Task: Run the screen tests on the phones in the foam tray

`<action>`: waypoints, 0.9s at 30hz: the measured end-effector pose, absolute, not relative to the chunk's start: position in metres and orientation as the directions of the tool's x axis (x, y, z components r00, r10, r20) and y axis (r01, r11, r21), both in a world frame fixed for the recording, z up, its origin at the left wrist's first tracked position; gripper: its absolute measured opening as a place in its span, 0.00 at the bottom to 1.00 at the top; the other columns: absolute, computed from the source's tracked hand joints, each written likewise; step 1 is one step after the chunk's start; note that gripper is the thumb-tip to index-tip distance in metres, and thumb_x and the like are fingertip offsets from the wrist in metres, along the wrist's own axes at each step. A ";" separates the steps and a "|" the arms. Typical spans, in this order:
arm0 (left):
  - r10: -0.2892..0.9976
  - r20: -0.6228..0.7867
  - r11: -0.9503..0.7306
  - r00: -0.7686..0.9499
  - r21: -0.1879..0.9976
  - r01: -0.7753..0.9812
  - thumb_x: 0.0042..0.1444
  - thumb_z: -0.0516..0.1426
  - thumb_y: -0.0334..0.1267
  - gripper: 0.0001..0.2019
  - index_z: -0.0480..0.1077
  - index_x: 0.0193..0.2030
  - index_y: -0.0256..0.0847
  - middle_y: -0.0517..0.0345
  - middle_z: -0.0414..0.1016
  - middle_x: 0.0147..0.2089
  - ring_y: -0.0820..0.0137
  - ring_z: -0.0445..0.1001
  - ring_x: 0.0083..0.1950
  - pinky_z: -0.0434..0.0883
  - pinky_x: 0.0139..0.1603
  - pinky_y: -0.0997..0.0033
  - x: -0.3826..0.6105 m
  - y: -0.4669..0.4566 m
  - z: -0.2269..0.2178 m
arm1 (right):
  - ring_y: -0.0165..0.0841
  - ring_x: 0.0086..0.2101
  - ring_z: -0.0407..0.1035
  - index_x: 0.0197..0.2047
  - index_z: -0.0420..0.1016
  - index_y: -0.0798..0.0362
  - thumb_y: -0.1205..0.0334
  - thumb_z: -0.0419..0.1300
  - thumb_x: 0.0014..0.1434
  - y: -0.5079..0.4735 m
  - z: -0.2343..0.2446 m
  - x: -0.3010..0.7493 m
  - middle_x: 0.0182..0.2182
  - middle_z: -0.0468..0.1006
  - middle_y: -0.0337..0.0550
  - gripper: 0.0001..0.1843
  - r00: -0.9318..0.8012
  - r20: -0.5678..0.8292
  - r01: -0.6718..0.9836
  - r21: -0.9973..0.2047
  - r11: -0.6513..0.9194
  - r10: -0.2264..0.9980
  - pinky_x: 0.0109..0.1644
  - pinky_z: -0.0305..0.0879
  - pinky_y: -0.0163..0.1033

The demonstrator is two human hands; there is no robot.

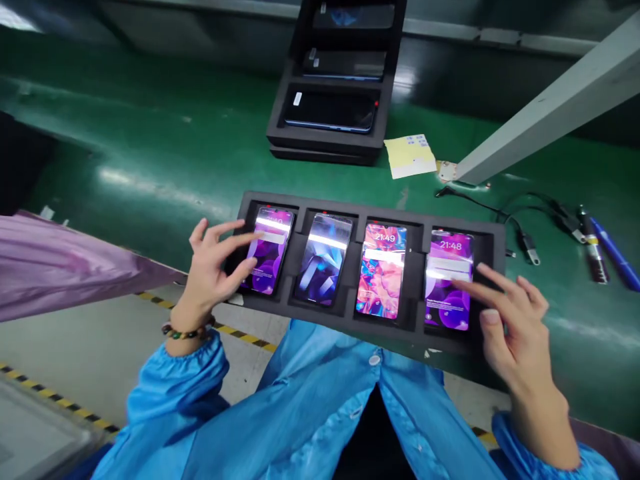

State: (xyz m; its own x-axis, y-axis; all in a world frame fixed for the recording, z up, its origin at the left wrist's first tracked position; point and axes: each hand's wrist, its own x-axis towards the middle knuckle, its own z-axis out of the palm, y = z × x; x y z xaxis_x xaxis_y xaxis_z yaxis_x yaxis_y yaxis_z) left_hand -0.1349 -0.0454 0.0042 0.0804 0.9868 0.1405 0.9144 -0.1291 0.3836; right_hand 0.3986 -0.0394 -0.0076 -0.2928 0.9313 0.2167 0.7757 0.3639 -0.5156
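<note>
A black foam tray (415, 233) lies at the table's front edge, with several lit smartphones in its slots. My left hand (213, 263) is open at the tray's left end. Its index finger reaches over the leftmost phone (270, 263), which has a purple screen. At the other end, my right hand (517, 323) is open, fingers spread, its index fingertip over the screen of the rightmost phone (449, 300), also purple. Whether either fingertip touches glass I cannot tell. Between them sit a phone with a blue ribbon-like picture (324, 260) and one with a red and pink screen (383, 273).
Behind stands a stack of black foam trays (325, 143) holding dark-screened phones (330, 110). Beside it lies a yellow paper note (411, 157). A grey post (540, 107) rises at the right, near black cables (525, 243), a blue pen (615, 253) and a second pen-like tool (593, 247).
</note>
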 end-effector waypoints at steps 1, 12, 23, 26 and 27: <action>0.990 0.132 -0.096 0.050 0.369 0.924 0.74 0.57 0.53 0.23 0.73 0.71 0.53 0.60 0.78 0.73 0.55 0.70 0.79 0.45 0.87 0.32 -0.136 -0.043 0.001 | 0.62 0.73 0.68 0.72 0.76 0.39 0.51 0.52 0.79 -0.038 -0.008 0.398 0.66 0.83 0.51 0.24 -0.238 0.214 0.809 -0.496 0.315 0.947 0.79 0.51 0.76; 0.942 0.333 -0.206 0.049 0.454 0.867 0.72 0.59 0.56 0.22 0.75 0.65 0.48 0.66 0.89 0.56 0.57 0.79 0.70 0.57 0.84 0.28 -0.132 -0.037 -0.016 | 0.49 0.74 0.67 0.77 0.68 0.37 0.53 0.57 0.80 -0.020 0.003 0.322 0.63 0.85 0.40 0.26 -0.652 0.154 0.600 -0.494 0.630 0.742 0.79 0.51 0.65; 0.959 0.148 0.071 -0.240 0.697 0.713 0.72 0.63 0.58 0.31 0.69 0.76 0.49 0.52 0.77 0.75 0.49 0.77 0.74 0.71 0.79 0.36 -0.143 -0.019 -0.035 | 0.51 0.75 0.65 0.79 0.66 0.46 0.45 0.53 0.80 -0.036 -0.026 0.389 0.76 0.70 0.54 0.31 0.115 0.099 0.666 -0.746 -0.003 0.988 0.79 0.62 0.67; 0.978 0.119 0.035 -0.173 0.720 0.693 0.71 0.63 0.60 0.34 0.66 0.79 0.52 0.53 0.77 0.75 0.51 0.77 0.74 0.71 0.79 0.38 -0.138 -0.010 -0.031 | 0.50 0.72 0.70 0.75 0.71 0.47 0.43 0.54 0.79 -0.034 -0.033 0.390 0.71 0.76 0.55 0.29 0.140 0.152 0.624 -0.781 0.032 0.979 0.78 0.63 0.66; 0.979 0.128 0.014 -0.158 0.733 0.681 0.71 0.63 0.61 0.34 0.65 0.79 0.52 0.54 0.78 0.74 0.52 0.78 0.74 0.71 0.79 0.38 -0.137 -0.006 -0.030 | 0.50 0.71 0.71 0.74 0.71 0.47 0.43 0.54 0.79 -0.031 -0.033 0.391 0.71 0.76 0.55 0.29 0.142 0.170 0.611 -0.790 0.049 0.975 0.78 0.64 0.65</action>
